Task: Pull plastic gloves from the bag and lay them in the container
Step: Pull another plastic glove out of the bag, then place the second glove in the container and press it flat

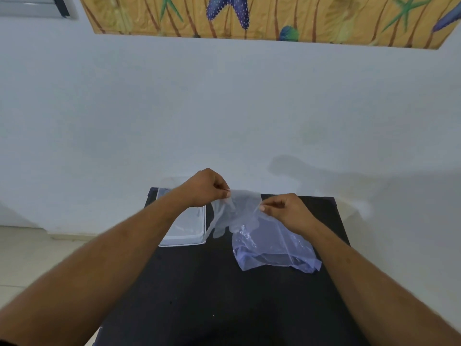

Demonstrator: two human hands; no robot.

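Observation:
A thin clear plastic glove point(237, 211) hangs in the air above the black table point(199, 283), its fingers pointing down. My left hand point(207, 187) pinches its upper left edge and my right hand point(287, 212) pinches its upper right edge. Below it, right of centre, lies the crumpled clear plastic bag point(272, 250) with more gloves inside. The clear rectangular container point(184, 233) sits at the table's far left, partly hidden by my left forearm.
The small black table stands against a pale wall. A colourful patterned cloth point(262, 16) hangs high on that wall. Tiled floor point(25, 258) shows to the left of the table.

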